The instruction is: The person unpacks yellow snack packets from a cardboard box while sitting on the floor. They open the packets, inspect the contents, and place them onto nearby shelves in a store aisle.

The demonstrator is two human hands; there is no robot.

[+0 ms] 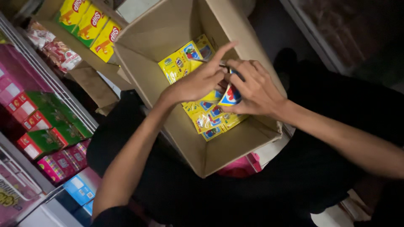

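Nearest the lens, both of my forearms reach up from the bottom of the frame into an open cardboard box at centre. Over it, my left hand has its index finger stretched out and the other fingers curled against a small blue, white and yellow sachet, which my right hand closes around from the other side. Below them, yellow sachets lie loose on the box floor. At the left edge, shelves carry red, green and pink packets
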